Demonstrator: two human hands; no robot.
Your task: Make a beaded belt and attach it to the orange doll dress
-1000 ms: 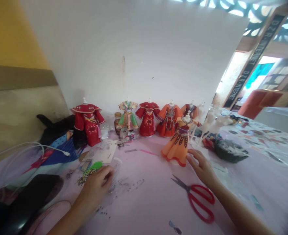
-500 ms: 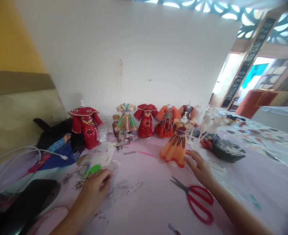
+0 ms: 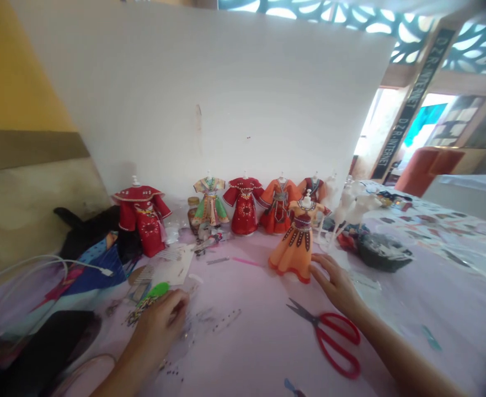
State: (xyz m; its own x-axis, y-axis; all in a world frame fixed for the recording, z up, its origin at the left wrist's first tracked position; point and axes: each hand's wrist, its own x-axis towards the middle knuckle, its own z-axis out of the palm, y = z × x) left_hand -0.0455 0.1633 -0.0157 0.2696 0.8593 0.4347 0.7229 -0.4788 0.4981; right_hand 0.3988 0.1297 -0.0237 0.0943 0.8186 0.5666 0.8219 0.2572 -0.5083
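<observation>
My left hand [image 3: 162, 320] rests on the lilac tablecloth with fingers curled inward; their tips are hidden, and whether they hold anything does not show. Beside it are a bright green piece [image 3: 159, 290] and a pile of small mixed beads [image 3: 140, 309]. My right hand [image 3: 334, 281] has its fingers stretched and apart, the tips at the hem of an orange doll dress [image 3: 294, 251]. That dress stands upright on a small white mannequin, with a dark beaded waist and hanging strips. Red-handled scissors [image 3: 329, 336] lie in front of my right hand, blades slightly apart.
Along the white wall stand several dressed mannequins, including a red gown [image 3: 143, 218], a green and cream dress [image 3: 210, 201] and another red gown [image 3: 245, 205]. At right are a dark basket [image 3: 383, 252] and bare white mannequins [image 3: 350, 204]. A white cable [image 3: 67, 263] and black object [image 3: 52, 347] lie left.
The view has shifted slightly, so the wall and dresses sit a little lower and further left. Both hands stay in nearly the same places, and the dress and scissors have not visibly moved.
</observation>
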